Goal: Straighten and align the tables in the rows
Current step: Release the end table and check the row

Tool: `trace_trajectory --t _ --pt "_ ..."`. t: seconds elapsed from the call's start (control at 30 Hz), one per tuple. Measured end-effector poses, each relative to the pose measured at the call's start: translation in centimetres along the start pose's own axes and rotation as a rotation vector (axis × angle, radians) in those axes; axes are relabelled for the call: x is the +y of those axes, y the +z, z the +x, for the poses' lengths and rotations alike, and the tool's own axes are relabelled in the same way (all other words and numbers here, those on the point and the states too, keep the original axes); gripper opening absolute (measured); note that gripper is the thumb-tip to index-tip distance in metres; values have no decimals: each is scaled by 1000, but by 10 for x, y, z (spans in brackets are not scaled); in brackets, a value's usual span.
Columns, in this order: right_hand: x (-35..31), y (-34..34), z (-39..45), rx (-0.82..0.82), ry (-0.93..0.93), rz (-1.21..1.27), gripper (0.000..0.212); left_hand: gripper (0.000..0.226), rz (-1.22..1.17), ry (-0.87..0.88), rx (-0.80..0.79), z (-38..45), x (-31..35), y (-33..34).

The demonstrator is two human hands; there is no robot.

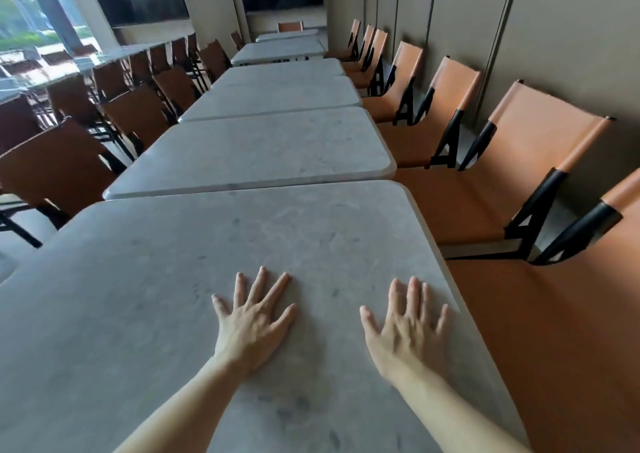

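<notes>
A row of grey stone-look tables runs away from me down the room. The nearest table (180, 279) fills the lower frame, and its far edge meets the second table (256, 154) at a slight angle, with its right corner jutting further right. My left hand (254, 321) lies flat on the near tabletop with fingers spread. My right hand (407, 324) presses flat beside it, close to the table's right edge, fingers straight. More tables (277, 97) continue behind, with small offsets between them.
Orange sling chairs (512, 182) line the wall on the right, close to the table edges. Dark brown chairs (59, 172) stand along the left side, with another row of tables and chairs (69, 71) by the windows beyond.
</notes>
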State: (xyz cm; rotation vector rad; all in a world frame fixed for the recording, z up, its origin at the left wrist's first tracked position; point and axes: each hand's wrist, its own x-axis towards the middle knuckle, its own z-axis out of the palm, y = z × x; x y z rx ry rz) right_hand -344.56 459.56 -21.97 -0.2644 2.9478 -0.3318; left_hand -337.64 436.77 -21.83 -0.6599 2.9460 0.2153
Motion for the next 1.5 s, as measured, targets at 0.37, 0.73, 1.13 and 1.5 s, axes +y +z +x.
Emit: trace_trajectory --t 0.37,0.73,1.13,1.5 --pt "-2 -1 5 91 -23 -22 91 64 -10 23 87 8 -1 5" --pt "-2 -5 11 54 -29 -38 92 65 -19 14 102 13 1 5" --pt "0 -4 20 72 -32 -61 91 67 -44 16 97 16 6 6" --pt "-24 -68 39 -392 75 -101 95 75 -185 -45 -259 22 7 -59"
